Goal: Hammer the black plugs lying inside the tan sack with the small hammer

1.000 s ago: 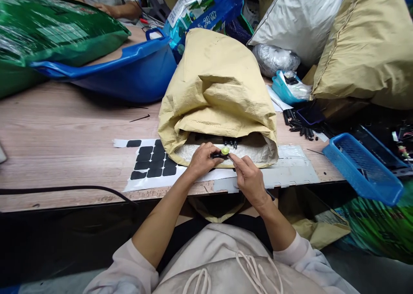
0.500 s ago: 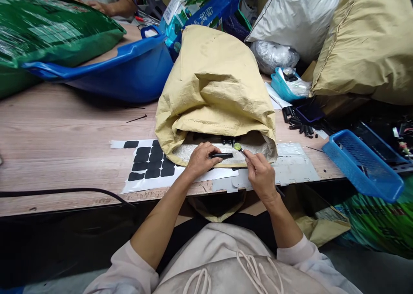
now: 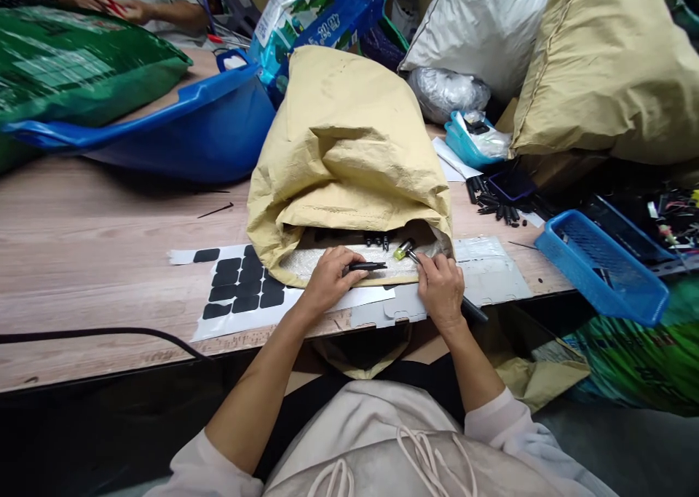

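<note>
In the mouth of a big tan sack (image 3: 349,133), my left hand (image 3: 329,273) is closed around a slim black rod-like part (image 3: 367,266), its end pointing right. My right hand (image 3: 441,287) grips a small hammer (image 3: 404,249) with a yellow-green face and metal neck. Its dark handle sticks out below the hand, over the table edge. The hammer head is just right of the black part and apart from it. Several small black pieces (image 3: 376,241) lie deeper inside the sack's opening, partly in shadow.
A sheet of black stickers (image 3: 240,286) lies left under the sack; a grey flat board (image 3: 486,264) lies right. Around stand a blue basin (image 3: 191,137), a blue basket (image 3: 601,264), loose black parts (image 3: 491,202) and a green bag (image 3: 81,60). Another person's hands (image 3: 120,8) hold something red.
The hammer has turned in my right hand, its head tilting and its handle swinging out to the lower right. My left hand keeps the black part. The whole view has shifted slightly.
</note>
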Tool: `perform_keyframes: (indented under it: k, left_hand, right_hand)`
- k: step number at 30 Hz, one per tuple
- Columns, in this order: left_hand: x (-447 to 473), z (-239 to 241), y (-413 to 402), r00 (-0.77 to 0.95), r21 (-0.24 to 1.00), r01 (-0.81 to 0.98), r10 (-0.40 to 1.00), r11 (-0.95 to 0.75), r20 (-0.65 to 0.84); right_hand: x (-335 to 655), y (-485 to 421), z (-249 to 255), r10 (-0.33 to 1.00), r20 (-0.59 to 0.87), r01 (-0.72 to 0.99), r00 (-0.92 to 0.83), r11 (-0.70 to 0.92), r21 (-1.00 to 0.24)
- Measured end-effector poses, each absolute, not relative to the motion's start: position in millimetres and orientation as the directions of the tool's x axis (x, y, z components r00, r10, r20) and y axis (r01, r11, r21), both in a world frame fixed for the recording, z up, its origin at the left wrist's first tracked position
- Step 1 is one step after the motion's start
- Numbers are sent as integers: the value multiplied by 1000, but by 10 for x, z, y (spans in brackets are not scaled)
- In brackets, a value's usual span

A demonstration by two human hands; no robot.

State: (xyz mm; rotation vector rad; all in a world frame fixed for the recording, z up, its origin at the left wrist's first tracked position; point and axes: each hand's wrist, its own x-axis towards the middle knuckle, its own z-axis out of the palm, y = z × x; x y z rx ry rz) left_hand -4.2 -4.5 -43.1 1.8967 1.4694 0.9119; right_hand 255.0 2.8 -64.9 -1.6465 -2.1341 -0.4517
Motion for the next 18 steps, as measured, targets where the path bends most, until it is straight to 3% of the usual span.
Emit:
perform_keyframes:
  k: [2, 5, 8, 12, 15, 18]
  left_hand:
    - [24, -287, -272, 239, 844, 457, 953, -281, 188]
    - [173, -208, -692, 507, 930, 264, 857, -258, 93]
    - [316, -507, -1010, 662, 933, 321, 743, -161, -100]
    - [371, -1320, -1119, 431, 755, 652, 783, 73, -448]
    - [353, -1709, -1069, 261, 605, 785, 814, 133, -518]
    - [351, -1601, -1047, 283, 616, 777, 801, 130, -527]
  right_hand:
    - [2551, 25, -644, 840, 494, 967, -222, 254, 3]
    - [2553, 22, -646, 847, 487, 969, -213, 249, -8]
    - [2551, 21, -653, 849, 484, 968, -211, 249, -14]
    - [2545, 26, -661, 844, 490, 968, -216, 253, -8]
    - [2546, 30, -664, 840, 498, 968, -216, 251, -3]
    - [2552, 32, -667, 837, 499, 967, -224, 254, 9]
